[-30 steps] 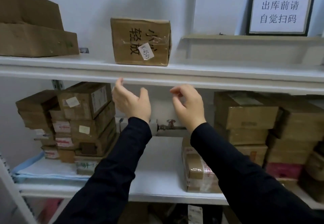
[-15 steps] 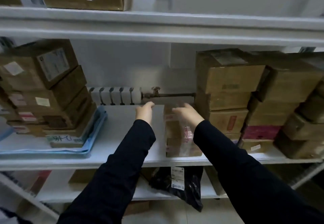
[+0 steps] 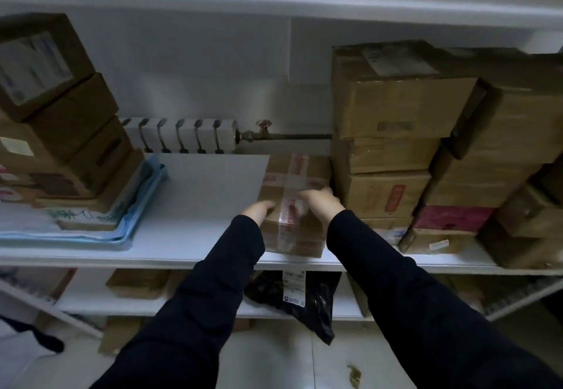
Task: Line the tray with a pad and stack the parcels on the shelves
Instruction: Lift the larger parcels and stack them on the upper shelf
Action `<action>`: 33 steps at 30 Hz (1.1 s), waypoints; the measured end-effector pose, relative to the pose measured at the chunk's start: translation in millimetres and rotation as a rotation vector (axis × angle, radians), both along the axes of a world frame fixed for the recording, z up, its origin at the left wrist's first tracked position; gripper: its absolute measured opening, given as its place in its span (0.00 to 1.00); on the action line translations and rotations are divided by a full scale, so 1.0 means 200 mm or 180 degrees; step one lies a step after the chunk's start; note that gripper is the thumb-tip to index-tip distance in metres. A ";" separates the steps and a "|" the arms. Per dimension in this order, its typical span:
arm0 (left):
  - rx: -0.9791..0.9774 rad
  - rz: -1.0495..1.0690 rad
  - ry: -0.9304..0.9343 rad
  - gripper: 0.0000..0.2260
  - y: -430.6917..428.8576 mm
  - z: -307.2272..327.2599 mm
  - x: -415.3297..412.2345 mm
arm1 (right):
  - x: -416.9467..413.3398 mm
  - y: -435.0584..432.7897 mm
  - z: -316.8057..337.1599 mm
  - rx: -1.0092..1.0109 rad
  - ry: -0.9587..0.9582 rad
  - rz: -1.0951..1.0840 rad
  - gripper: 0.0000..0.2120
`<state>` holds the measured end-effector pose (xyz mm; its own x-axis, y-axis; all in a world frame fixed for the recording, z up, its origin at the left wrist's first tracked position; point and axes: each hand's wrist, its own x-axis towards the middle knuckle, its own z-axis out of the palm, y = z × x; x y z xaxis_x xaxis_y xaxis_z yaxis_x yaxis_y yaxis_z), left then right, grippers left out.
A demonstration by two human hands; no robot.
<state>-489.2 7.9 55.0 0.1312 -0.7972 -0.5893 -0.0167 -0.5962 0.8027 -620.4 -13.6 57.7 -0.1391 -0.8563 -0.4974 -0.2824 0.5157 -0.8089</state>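
Squarely on the Middle Shelf, a Taped Parcel Under Two Hands

Down on the white middle shelf (image 3: 198, 206), a brown taped parcel (image 3: 301, 236) lay flat. Its front end was near the shelf's front edge, and its right side was just beside the right stack of boxes (image 3: 396, 108). The left hand (image 3: 259, 207) touched the parcel's left side near the top edge. The right hand (image 3: 320, 201) lay over its top, reaching toward the right stack. Both hands were blurred, so whether the fingers curled round the parcel or merely pressed on it could not be told. Dark sleeves (image 3: 380, 266) covered both arms to the wrists. Well apart to the left, the left stack of boxes (image 3: 70, 132) stood on a blue pad (image 3: 131, 227) on the same shelf. A white radiator (image 3: 179, 134) showed behind the bare stretch between the stacks. On the shelf below, a black bag (image 3: 316, 303) with a white label hung over the edge.
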 end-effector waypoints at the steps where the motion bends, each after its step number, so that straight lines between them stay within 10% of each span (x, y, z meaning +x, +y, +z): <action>1: 0.0023 0.0105 -0.0019 0.25 -0.02 -0.05 0.03 | 0.00 0.00 0.00 0.0072 -0.0151 -0.0050 0.39; 8: -0.0048 0.0495 -0.0288 0.46 0.04 -0.03 0.17 | -0.01 0.04 0.03 0.0017 -0.0626 0.0057 0.03; 17: -0.0647 0.1044 0.0112 0.28 0.15 0.05 0.27 | 0.16 0.10 0.16 -0.0324 -0.0833 0.0045 0.20; 23: -0.0725 0.1492 0.0473 0.31 0.23 0.14 0.46 | 0.20 0.15 0.27 -0.0879 -0.0970 -0.0043 0.04; 28: -0.0450 0.1194 0.1007 0.17 0.36 0.27 0.63 | 0.26 0.26 0.40 -0.1429 -0.0084 -0.0308 0.38; 33: -0.0522 0.0924 0.0824 0.21 0.50 0.42 0.76 | 0.34 0.38 0.53 -0.1768 0.0375 -0.0333 0.39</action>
